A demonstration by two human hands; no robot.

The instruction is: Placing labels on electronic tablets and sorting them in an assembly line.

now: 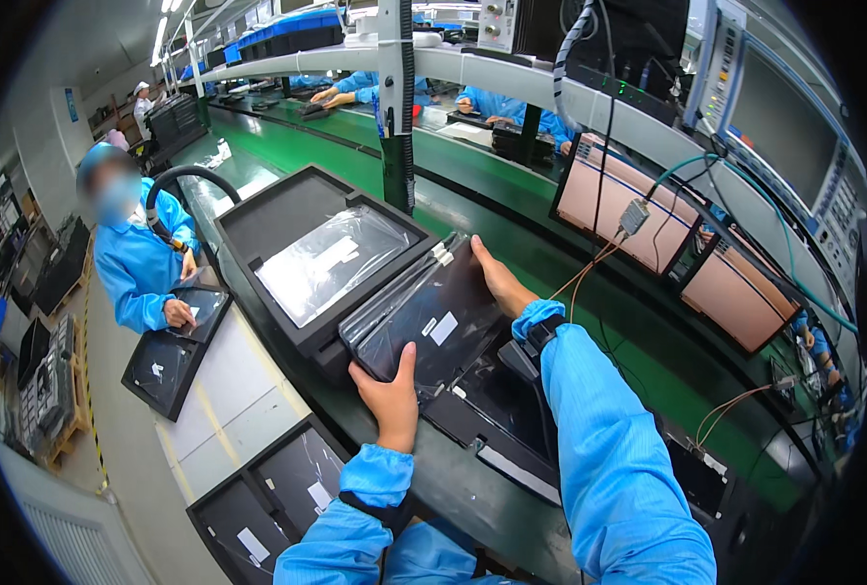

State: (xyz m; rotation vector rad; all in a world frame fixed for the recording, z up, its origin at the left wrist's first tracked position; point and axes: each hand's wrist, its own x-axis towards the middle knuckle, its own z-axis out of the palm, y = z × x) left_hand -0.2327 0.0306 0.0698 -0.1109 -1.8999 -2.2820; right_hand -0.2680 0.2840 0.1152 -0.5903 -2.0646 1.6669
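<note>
Between my two hands is a stack of flat dark display panels (409, 317) in clear film, with small white labels on top. My left hand (389, 395) grips its near left edge, thumb up over the top. At the far right edge, my right hand (501, 278) closes on the same stack, fingers partly hidden behind it. The stack is tilted and borders a black foam tray (307, 341), where a film-covered panel (331, 263) lies. Below my right forearm sits another dark panel (506, 395) in a black frame.
A black two-part tray (292, 439) with labelled panels lies near my left forearm. At left, a co-worker (141, 244) in blue handles a similar tray (175, 341). A grey post (395, 107) rises beyond the stack. Cables (589, 258) and pinkish screens (618, 210) are at right.
</note>
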